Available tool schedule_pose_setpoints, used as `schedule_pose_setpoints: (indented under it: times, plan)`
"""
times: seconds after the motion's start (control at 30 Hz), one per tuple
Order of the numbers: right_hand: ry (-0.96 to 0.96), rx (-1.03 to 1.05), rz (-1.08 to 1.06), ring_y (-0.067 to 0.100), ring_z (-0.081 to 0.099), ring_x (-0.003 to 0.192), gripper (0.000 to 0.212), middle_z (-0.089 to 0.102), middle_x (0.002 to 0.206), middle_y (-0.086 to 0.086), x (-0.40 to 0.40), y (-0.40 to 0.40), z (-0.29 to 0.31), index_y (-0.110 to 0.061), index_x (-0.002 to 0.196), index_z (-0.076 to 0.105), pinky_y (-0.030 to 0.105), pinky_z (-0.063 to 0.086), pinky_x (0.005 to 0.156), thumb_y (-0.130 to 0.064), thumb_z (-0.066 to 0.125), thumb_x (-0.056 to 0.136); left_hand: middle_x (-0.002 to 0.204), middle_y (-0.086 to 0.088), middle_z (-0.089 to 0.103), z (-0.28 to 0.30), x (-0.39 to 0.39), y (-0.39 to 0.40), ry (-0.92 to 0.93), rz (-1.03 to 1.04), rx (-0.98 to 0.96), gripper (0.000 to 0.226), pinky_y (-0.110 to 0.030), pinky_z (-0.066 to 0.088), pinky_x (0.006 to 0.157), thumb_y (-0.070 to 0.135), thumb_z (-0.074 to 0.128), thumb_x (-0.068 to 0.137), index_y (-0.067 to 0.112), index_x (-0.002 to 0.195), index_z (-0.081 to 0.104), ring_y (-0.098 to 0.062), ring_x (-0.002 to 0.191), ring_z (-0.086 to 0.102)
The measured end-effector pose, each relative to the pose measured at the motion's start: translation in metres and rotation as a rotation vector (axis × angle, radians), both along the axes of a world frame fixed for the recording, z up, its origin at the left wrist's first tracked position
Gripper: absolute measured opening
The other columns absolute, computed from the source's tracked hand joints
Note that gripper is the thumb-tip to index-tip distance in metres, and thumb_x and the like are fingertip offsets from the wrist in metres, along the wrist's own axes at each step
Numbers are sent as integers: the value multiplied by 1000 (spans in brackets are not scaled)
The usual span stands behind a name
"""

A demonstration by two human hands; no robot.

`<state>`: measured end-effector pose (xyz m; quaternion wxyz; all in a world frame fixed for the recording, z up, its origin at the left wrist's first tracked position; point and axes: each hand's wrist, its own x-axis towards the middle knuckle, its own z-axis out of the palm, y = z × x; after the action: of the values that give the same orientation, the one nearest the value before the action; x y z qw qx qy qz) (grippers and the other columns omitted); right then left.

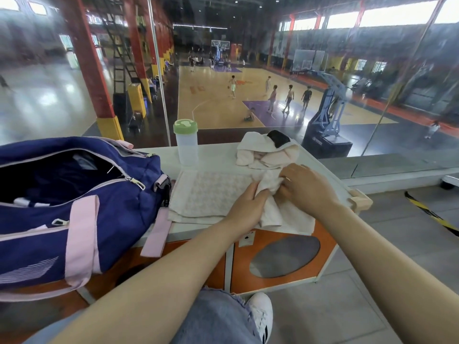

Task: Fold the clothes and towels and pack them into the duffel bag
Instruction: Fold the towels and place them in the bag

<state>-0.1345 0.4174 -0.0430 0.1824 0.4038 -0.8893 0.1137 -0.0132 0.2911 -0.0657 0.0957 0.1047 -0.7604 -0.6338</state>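
A small pale pink cloth (pixel 269 192) was gripped by both hands: the left hand (pixel 244 207) was curled round its near side from below, and the right hand (pixel 306 187) pinched its upper edge with bent fingers. The cloth was held bunched above a white patterned towel (pixel 211 194), which was laid flat on the white table top (pixel 218 151). Behind the hands, a loose heap of white and pink towels (pixel 267 151) with a dark item on top was seen near the far edge. A clear bottle with a green lid (pixel 185 142) was stood upright beside the heap. The navy and pink duffel bag (pixel 74 202) was set at the left of the table, unzipped, just beside the flat towel.
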Motion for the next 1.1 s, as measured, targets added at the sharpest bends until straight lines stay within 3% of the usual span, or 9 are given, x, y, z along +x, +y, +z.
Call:
schedule_pose_setpoints:
  times: [0.17, 0.3, 0.43, 0.53, 0.63, 0.73, 0.87, 1.03, 1.1]
  plan:
    - [-343, -203, -162, 33, 62, 79, 22, 65, 79, 11, -22, 3, 31, -5, 80, 66, 39, 54, 73, -9, 45, 89, 141, 7, 49, -12, 2, 9, 9, -179, -364, 63, -22, 42, 95, 55, 50, 93, 24, 146, 34, -5, 116, 52]
    - [-829, -535, -300, 30, 63, 69, 29, 65, 80, 19, -51, 14, 25, 4, 95, 72, 35, 62, 60, 2, 45, 84, 164, 1, -2, -34, 1, 13, -169, -283, -1104, 85, -40, -2, 121, 67, 39, 91, 27, 156, 3, -16, 150, 0]
    - [-1078, -756, -397, 26, 60, 74, 33, 62, 91, 14, -63, 19, 6, 7, 115, 64, 30, 60, 59, 0, 46, 89, 163, -1, -12, -43, -1, 13, -177, -294, -1311, 82, -45, -8, 120, 60, 37, 94, 27, 155, -6, -20, 150, -8]
    - [-1186, -781, -417, 26, 66, 91, 40, 66, 108, 12, -64, 22, -8, -7, 118, 59, 35, 57, 73, -39, 49, 96, 164, -2, -8, -45, 0, 12, -105, -269, -1352, 73, -44, -1, 120, 56, 34, 97, 29, 156, 0, -23, 149, -2]
    - [-1184, -589, -395, 28, 69, 94, 67, 70, 104, 10, -61, 28, -12, -12, 112, 61, 40, 57, 84, -70, 57, 79, 164, -3, 5, -42, 2, 5, 69, -279, -1357, 65, -43, 8, 117, 54, 36, 98, 32, 155, 15, -24, 146, 11]
    - [-1080, -377, -348, 28, 70, 92, 47, 71, 104, 12, -60, 33, -11, -6, 107, 66, 42, 57, 88, -46, 70, 82, 164, -3, 6, -40, 1, 3, 84, -346, -1393, 66, -45, 4, 118, 50, 41, 97, 32, 155, 15, -26, 149, 6]
    - [-1105, -399, -351, 29, 68, 93, 28, 68, 104, 13, -52, 30, 4, -6, 110, 61, 41, 57, 85, -27, 61, 92, 164, -2, 0, -44, -3, 19, 16, -411, -1428, 74, -52, 2, 119, 40, 49, 96, 30, 155, 7, -28, 149, 4]
    - [-1386, -632, -292, 22, 61, 73, 11, 62, 82, 8, -44, 17, 39, -11, 96, 58, 29, 55, 64, -22, 56, 94, 162, -5, 16, -27, -6, 22, 241, -165, -1116, 93, -47, 25, 117, 46, 65, 86, 21, 156, 10, -26, 144, 23]
    - [-1486, -720, -181, 19, 59, 69, 7, 60, 79, 5, -42, 6, 56, -14, 91, 56, 29, 54, 67, -19, 55, 95, 161, -4, 19, -18, -4, 19, 235, -31, -880, 106, -42, 28, 116, 52, 72, 79, 20, 155, 6, -24, 144, 25]
